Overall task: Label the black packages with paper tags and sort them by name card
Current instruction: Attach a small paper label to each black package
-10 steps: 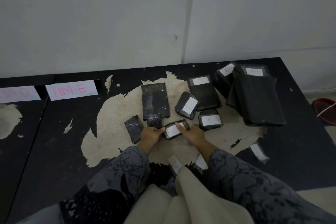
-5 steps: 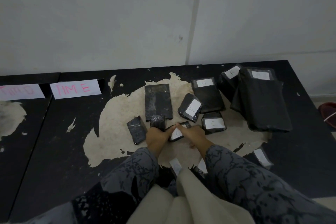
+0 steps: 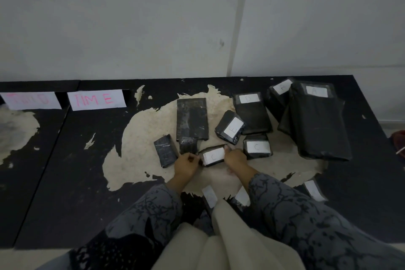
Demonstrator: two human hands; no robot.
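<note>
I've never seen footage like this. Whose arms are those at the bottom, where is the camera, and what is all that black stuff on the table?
There is no machine here. A person wears a wide-angle camera on the head, so you look forward and down along their own patterned sleeves.

On the worn black table lie black packages. Several carry white paper tags with a letter: the large package marked A, one marked D, one marked E, one marked C. Three near the left hand, such as the long package, show no tag.

The left hand and right hand are at either end of a small package with a white tag, apparently pressing the tag on; how firm each grip is cannot be told.

At the far edge lie name cards; one reads TIME, the other is too blurred to read.
</note>
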